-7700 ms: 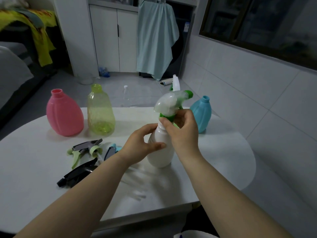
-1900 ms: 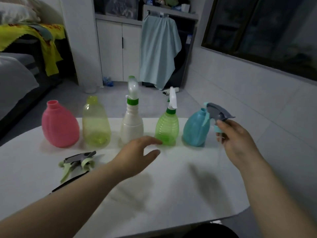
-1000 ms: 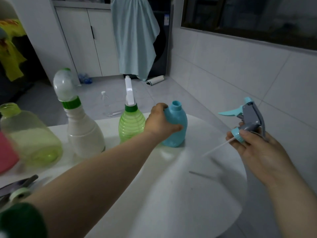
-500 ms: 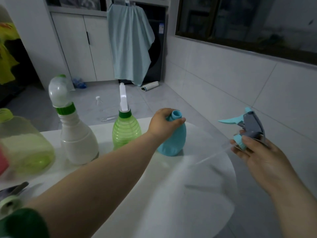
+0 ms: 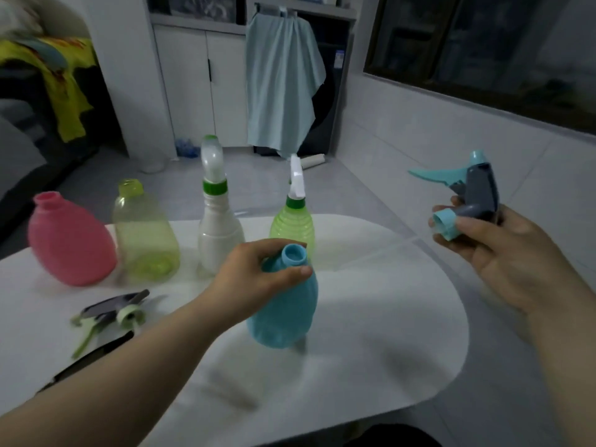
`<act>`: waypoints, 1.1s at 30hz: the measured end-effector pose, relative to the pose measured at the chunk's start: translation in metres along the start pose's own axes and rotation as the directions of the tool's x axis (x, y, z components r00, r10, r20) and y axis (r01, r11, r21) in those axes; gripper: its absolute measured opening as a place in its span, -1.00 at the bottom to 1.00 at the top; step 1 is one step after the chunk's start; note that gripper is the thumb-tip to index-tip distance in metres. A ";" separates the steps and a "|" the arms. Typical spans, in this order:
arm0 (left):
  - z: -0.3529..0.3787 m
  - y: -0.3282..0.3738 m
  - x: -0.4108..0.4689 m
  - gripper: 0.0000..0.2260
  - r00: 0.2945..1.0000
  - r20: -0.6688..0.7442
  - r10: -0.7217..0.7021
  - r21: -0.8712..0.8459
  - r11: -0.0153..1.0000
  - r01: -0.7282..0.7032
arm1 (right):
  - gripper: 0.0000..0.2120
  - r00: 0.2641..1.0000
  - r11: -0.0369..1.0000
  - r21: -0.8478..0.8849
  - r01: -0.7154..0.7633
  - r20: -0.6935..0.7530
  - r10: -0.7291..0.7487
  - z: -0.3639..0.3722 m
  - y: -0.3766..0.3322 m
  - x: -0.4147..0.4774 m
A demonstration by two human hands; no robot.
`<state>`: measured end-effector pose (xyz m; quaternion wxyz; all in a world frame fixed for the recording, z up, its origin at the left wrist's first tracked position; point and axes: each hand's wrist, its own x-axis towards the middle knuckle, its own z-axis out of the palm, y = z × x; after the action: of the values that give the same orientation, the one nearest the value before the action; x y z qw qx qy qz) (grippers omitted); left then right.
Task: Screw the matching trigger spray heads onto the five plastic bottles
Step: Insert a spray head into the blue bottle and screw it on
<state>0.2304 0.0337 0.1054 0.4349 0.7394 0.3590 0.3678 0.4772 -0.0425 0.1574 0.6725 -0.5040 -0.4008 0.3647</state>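
Open air from the blue spray head [image 5: 474, 191], up right, down to the mouth of the blue bottle [image 5: 283, 311]. Bare table [image 5: 387, 317] front and right. Left hand [image 5: 254, 279] crowding the neck's left side. Just behind, green bottle [image 5: 292, 224] and white bottle [image 5: 219, 233], tall heads on. Loose spray heads [image 5: 109, 312] cluttering front left.

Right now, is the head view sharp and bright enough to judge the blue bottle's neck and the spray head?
Head view: dim, flat light, no glare; the blue bottle, gripped by the left hand, smears near its base but its open neck reads clearly; the spray head in the right hand is fairly sharp; the pink bottle is blurred.
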 end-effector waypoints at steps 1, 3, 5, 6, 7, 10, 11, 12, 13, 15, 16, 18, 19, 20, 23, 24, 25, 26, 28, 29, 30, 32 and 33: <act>-0.007 -0.002 -0.006 -0.83 1.000 -0.011 -0.005 0.004 1.000 0.005 | -0.80 0.999 1.000 -0.005 0.007 0.031 -0.007 0.010 -0.004 -0.001; -0.019 -0.009 -0.013 -0.82 0.999 -0.049 -0.019 0.002 1.000 0.019 | -0.79 0.996 1.000 -0.016 0.021 0.084 -0.019 0.030 -0.012 -0.004; -0.029 -0.019 -0.019 -0.81 0.996 -0.087 -0.035 0.016 0.999 0.037 | -0.79 0.992 0.999 -0.027 0.038 0.123 -0.034 0.048 -0.019 -0.007; -0.032 -0.023 -0.022 -0.81 0.994 -0.101 -0.041 0.032 0.999 0.044 | -0.80 0.990 0.998 -0.030 0.049 0.136 -0.044 0.056 -0.023 -0.008; -0.034 -0.028 -0.024 -0.80 0.993 -0.113 -0.044 0.035 0.998 0.048 | -0.80 0.988 0.998 -0.033 0.059 0.147 -0.054 0.064 -0.026 -0.009; -0.037 -0.039 -0.028 -0.76 0.990 -0.134 -0.039 -0.016 0.999 0.037 | -0.79 0.982 0.995 -0.068 0.074 0.178 -0.061 0.086 -0.032 -0.011; -0.038 -0.041 -0.030 -0.74 0.990 -0.137 -0.032 -0.030 0.999 0.028 | -0.79 0.980 0.992 -0.093 0.085 0.189 -0.066 0.092 -0.033 -0.011; -0.038 -0.044 -0.031 -0.72 0.990 -0.140 -0.025 -0.046 0.999 0.019 | -0.78 0.976 0.988 -0.119 0.099 0.204 -0.073 0.099 -0.033 -0.013; -0.039 -0.046 -0.032 -0.70 0.990 -0.140 -0.022 -0.062 0.998 0.013 | -0.77 0.971 0.982 -0.146 0.116 0.225 -0.081 0.105 -0.033 -0.015; -0.039 -0.050 -0.035 -0.66 0.991 -0.132 -0.017 -0.081 0.997 0.006 | -0.76 0.957 0.962 -0.219 0.163 0.271 -0.100 0.116 -0.031 -0.018; -0.039 -0.052 -0.036 -0.64 0.992 -0.124 -0.012 -0.080 0.997 0.002 | -0.77 0.951 0.944 -0.267 0.192 0.289 -0.111 0.121 -0.030 -0.019; -0.040 -0.054 -0.038 -0.62 0.994 -0.106 -0.004 -0.076 0.997 -0.004 | -0.77 0.942 0.904 -0.352 0.241 0.308 -0.131 0.131 -0.026 -0.019; -0.041 -0.054 -0.039 -0.61 0.995 -0.098 0.000 -0.078 0.997 -0.007 | -0.77 0.939 0.887 -0.383 0.258 0.316 -0.137 0.136 -0.025 -0.019; -0.042 -0.055 -0.040 -0.60 0.996 -0.090 0.006 -0.080 0.997 -0.013 | -0.77 0.934 0.868 -0.413 0.276 0.328 -0.141 0.140 -0.023 -0.018; -0.044 -0.057 -0.041 -0.59 0.997 -0.073 0.022 -0.065 0.998 -0.027 | -0.74 0.917 0.819 -0.471 0.326 0.367 -0.154 0.152 -0.020 -0.017; -0.045 -0.058 -0.041 -0.59 0.997 -0.072 0.025 -0.057 0.998 -0.030 | -0.72 0.912 0.821 -0.467 0.330 0.383 -0.149 0.155 -0.018 -0.016; -0.046 -0.059 -0.041 -0.59 0.997 -0.074 0.026 -0.053 0.998 -0.030 | -0.72 0.907 0.821 -0.467 0.328 0.398 -0.136 0.159 -0.016 -0.015; -0.046 -0.060 -0.041 -0.59 0.996 -0.081 0.025 -0.054 0.998 -0.030 | -0.72 0.903 0.815 -0.481 0.323 0.413 -0.114 0.163 -0.011 -0.015; -0.046 -0.064 -0.040 -0.58 0.994 -0.108 0.021 -0.064 0.998 -0.028 | -0.73 0.897 0.792 -0.526 0.310 0.438 -0.061 0.170 0.001 -0.014; -0.046 -0.065 -0.040 -0.56 0.993 -0.119 0.015 -0.071 0.997 -0.023 | -0.74 0.895 0.784 -0.542 0.302 0.445 -0.037 0.173 0.009 -0.015; -0.045 -0.066 -0.040 -0.56 0.992 -0.126 0.012 -0.079 0.997 -0.022 | -0.74 0.893 0.776 -0.558 0.294 0.450 -0.015 0.175 0.016 -0.015; -0.044 -0.068 -0.040 -0.57 0.991 -0.134 0.015 -0.090 0.996 -0.027 | -0.74 0.886 0.761 -0.588 0.273 0.462 0.039 0.179 0.028 -0.018; -0.043 -0.068 -0.040 -0.57 0.991 -0.135 0.017 -0.091 0.995 -0.029 | -0.74 0.878 0.750 -0.605 0.265 0.473 0.071 0.181 0.032 -0.019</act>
<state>0.1600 0.0408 0.0497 0.4395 0.6959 0.3614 0.4381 0.3026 0.0171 0.1540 0.3549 -0.5810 -0.6788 0.2751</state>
